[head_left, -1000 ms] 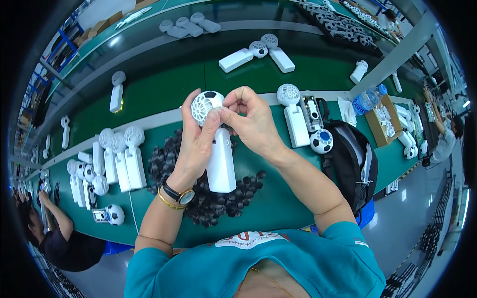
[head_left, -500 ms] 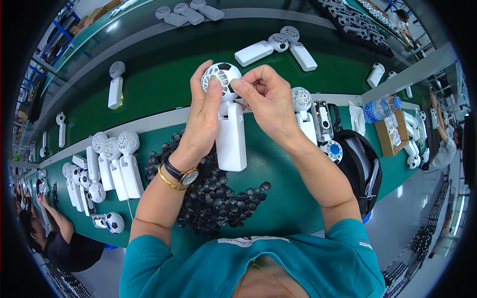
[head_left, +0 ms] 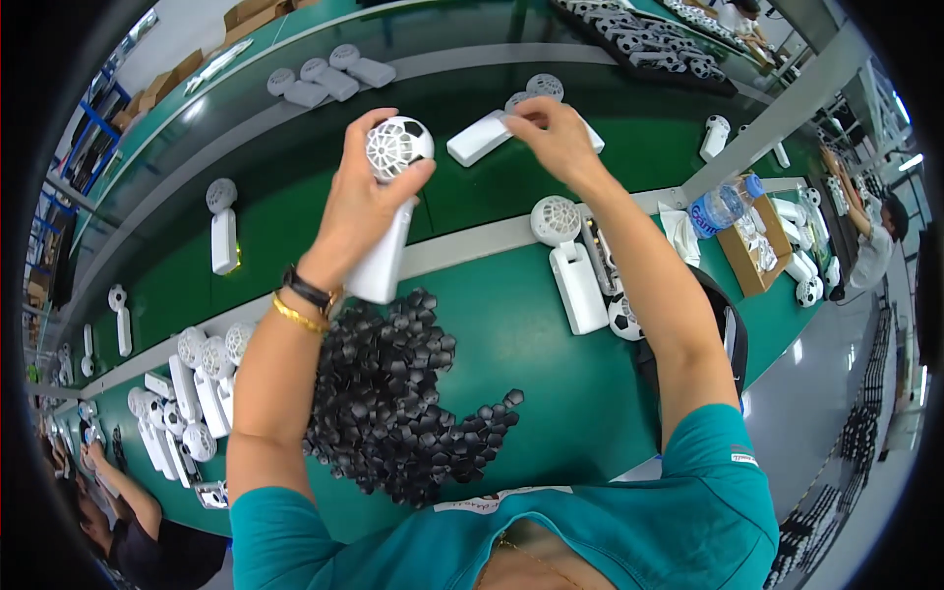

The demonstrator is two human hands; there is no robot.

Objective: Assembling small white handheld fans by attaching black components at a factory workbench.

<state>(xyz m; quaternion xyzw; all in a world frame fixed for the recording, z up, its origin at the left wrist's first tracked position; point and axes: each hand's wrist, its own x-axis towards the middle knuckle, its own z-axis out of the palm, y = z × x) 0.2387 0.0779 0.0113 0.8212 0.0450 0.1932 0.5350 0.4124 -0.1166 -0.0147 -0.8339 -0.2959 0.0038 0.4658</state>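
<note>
My left hand (head_left: 359, 192) is wrapped round a white handheld fan (head_left: 382, 258), held tilted over the bench's far edge. Its round head has a white grille and black patches like a football. My right hand (head_left: 556, 138) reaches over the dark green belt, fingers pinched at the neck of another white fan (head_left: 479, 138) lying there. Those fingers partly hide that fan's head, and a further fan (head_left: 545, 88) lies just beyond. A heap of small black pentagonal pieces (head_left: 383, 393) covers the bench below my left hand.
White fans (head_left: 204, 388) stand grouped at the left. Another fan (head_left: 577, 290) lies right of centre beside a football-patterned one (head_left: 623, 318). A black backpack (head_left: 730, 339), a water bottle (head_left: 723, 208) and a cardboard box (head_left: 749, 258) are at the right. A metal post (head_left: 762, 113) rises behind them.
My right hand has left the fan in my left hand and moved out over the belt. My left hand has shifted left with its fan, which now leans. The view has turned slightly.
</note>
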